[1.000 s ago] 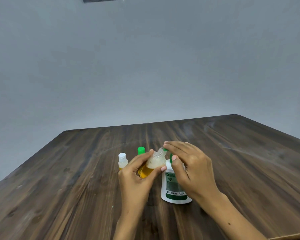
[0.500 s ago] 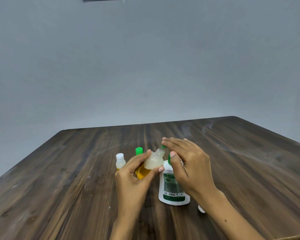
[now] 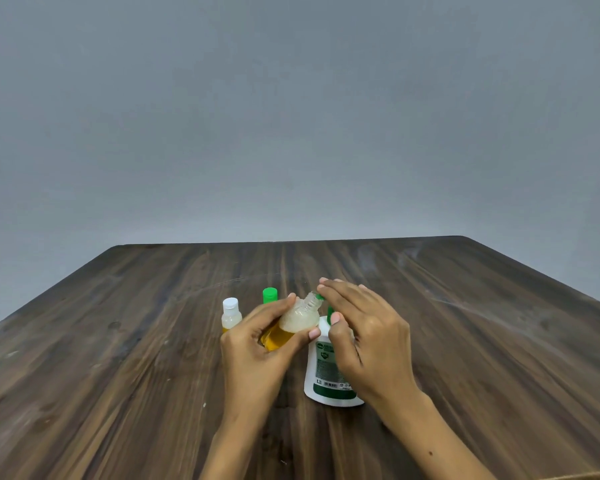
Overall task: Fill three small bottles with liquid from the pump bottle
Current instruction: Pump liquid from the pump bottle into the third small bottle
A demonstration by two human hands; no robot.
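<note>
Both forearms reach in from the bottom edge of the view and meet over the middle of the dark wooden table (image 3: 118, 341).

The left hand (image 3: 253, 344) is raised a little above the tabletop, back of the hand toward the camera. Its fingers and thumb curl round an uncapped small bottle (image 3: 291, 327), the thumb lying along the upper side and the fingertips (image 3: 314, 333) wrapping under the lower side. The bottle is tilted, its open threaded neck pointing up and to the right, with amber liquid in its lower part and pale foam above it.

The right hand (image 3: 368, 337) hovers over the white pump bottle (image 3: 326, 372), palm down. Its fingers are straight and laid over the green pump head (image 3: 321, 298), of which only the nozzle tip shows beside the small bottle's mouth. The thumb (image 3: 338, 336) runs down the near side of the pump neck; whether it presses the neck or merely lies against it is hard to say from this angle.

The pump bottle stands upright on the table, just right of the left hand, its green-and-white label facing the camera.

Behind the left hand stand two more small bottles, close together: a white-capped bottle (image 3: 231, 315) holding some amber liquid, and a green-capped bottle (image 3: 270, 295) whose body is hidden by the hand.

A plain grey wall (image 3: 291, 116) fills the background.
</note>
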